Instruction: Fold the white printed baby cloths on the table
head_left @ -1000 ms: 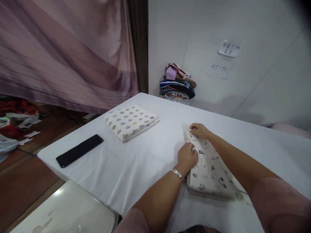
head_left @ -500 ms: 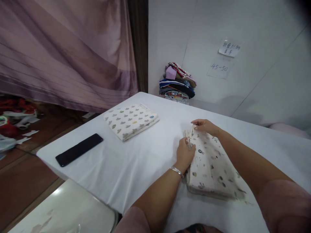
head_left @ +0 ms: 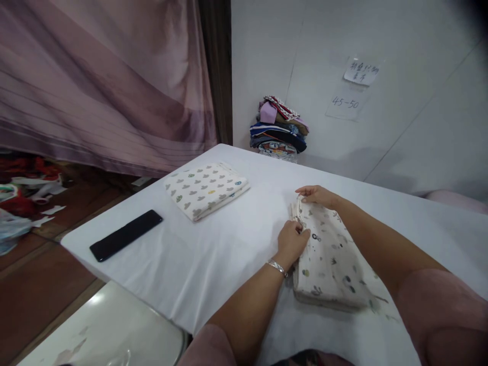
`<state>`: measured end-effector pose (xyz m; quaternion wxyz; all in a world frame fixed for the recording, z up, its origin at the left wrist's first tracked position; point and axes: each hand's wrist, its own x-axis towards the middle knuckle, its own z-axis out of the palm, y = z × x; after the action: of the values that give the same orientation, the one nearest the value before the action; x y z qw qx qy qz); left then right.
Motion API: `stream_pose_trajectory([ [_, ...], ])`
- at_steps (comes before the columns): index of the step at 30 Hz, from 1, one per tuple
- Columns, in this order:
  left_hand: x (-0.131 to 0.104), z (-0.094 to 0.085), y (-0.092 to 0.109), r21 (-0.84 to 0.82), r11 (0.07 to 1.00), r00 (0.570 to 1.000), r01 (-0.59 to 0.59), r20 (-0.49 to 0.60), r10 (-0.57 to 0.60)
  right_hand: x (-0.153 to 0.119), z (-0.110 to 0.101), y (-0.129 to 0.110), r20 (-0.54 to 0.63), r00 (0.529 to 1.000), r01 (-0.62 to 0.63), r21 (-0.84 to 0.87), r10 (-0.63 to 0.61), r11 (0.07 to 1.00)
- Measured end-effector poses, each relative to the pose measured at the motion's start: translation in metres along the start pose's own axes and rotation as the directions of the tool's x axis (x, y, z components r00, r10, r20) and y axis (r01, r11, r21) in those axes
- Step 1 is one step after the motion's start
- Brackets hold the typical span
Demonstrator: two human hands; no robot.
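A folded white cloth with small grey and green prints (head_left: 331,264) lies on the right part of the white table. My left hand (head_left: 293,241), with a silver bracelet at the wrist, pinches the cloth's left edge. Farther along that edge, my right hand (head_left: 317,195) grips the cloth's far left corner between thumb and fingers. Another folded cloth, white with grey cloud-like prints (head_left: 208,189), lies flat to the left, touched by neither hand.
A black phone-like slab (head_left: 126,235) rests near the left edge of the white table (head_left: 160,269). Stacked clothes (head_left: 279,127) stand by the wall beyond. A pinkish curtain (head_left: 114,81) hangs at the left. A glossy pale surface (head_left: 110,325) is at the lower left.
My right hand has shifted slightly left with the cloth's far corner. My left hand has barely moved and keeps its pinch on the edge.
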<state>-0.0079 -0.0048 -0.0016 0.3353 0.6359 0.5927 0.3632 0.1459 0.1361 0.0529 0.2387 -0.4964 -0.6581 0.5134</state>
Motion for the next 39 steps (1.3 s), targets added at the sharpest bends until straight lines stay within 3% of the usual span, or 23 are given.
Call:
stream_pose_trajectory([
  [8,-0.001,-0.001,0.001,0.025,0.999,0.999,-0.036,-0.011,0.036,0.005,0.003,0.002,-0.006,0.999,-0.052,0.001,0.052,0.999],
  [12,-0.002,-0.002,0.002,0.053,0.998,0.999,-0.032,-0.008,0.033,0.004,0.002,0.002,-0.015,0.998,-0.061,-0.084,0.060,0.995],
  [21,-0.004,-0.001,0.002,0.131,0.990,0.998,-0.057,-0.017,0.059,0.018,0.016,0.015,0.026,1.000,0.009,-0.199,-0.004,0.980],
  [29,-0.004,0.001,-0.001,0.129,0.985,0.992,-0.113,-0.036,0.119,0.026,0.006,0.019,0.054,0.998,0.048,-0.532,-0.023,0.846],
  [34,-0.005,-0.001,0.000,0.087,0.992,0.994,-0.090,-0.054,0.095,0.027,0.008,0.016,0.075,0.997,0.058,-0.608,-0.015,0.792],
  [39,-0.006,-0.003,0.002,0.041,0.999,0.997,-0.006,-0.077,0.009,0.023,0.009,0.012,0.065,0.998,0.026,-0.579,0.013,0.815],
])
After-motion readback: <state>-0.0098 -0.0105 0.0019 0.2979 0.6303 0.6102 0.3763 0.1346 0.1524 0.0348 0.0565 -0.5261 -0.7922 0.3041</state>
